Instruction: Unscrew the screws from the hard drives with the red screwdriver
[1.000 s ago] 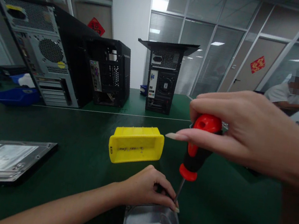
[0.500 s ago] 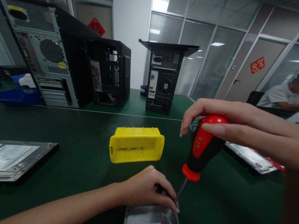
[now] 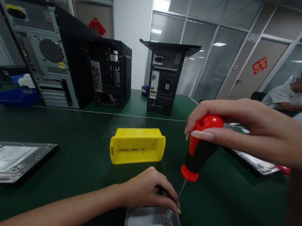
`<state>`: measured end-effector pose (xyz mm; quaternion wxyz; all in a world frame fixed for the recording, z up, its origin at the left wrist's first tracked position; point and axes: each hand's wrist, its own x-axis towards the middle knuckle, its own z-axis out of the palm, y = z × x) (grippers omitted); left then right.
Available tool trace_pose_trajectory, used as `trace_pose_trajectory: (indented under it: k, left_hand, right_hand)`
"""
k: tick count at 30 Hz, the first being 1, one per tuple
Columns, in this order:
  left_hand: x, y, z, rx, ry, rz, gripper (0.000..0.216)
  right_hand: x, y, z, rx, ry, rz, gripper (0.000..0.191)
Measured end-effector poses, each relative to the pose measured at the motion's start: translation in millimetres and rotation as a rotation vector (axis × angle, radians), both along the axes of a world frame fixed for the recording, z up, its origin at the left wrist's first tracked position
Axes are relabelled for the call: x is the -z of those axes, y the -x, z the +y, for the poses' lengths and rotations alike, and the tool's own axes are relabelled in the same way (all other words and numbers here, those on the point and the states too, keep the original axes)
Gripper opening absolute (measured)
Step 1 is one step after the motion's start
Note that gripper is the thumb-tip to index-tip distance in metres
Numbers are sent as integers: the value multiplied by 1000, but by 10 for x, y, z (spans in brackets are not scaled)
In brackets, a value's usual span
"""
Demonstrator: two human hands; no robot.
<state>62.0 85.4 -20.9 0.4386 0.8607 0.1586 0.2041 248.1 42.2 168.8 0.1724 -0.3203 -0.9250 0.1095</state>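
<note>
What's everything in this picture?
Metal-shafted screwdriver: one, red and black, right of centre
Flat metal hard drives: three, silver, near centre, left, right
Rectangular plastic bin: one, yellow, centre
Boxy computer cases: three, black and grey, back
Plastic items: several, blue, mostly left
Diamond-shaped signs: two, red, background
Flat tabletop: one, green, beneath
Glass panels: several, grey, background
Upright column: one, white, background
Door: at least one, beige, right background
Person: one, white-shirted, far right
Left grip: one, bare hand, at near drive's far edge
Right grip: one, bare hand, around screwdriver handle
</note>
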Motion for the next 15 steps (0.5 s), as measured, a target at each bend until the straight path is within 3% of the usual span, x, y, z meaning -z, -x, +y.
trace_pose_trajectory:
  k: [15]
  left_hand:
    - [21, 8, 11, 0, -5, 10, 14]
  right_hand:
    - [-3, -1, -73, -28, -80, -14, 17]
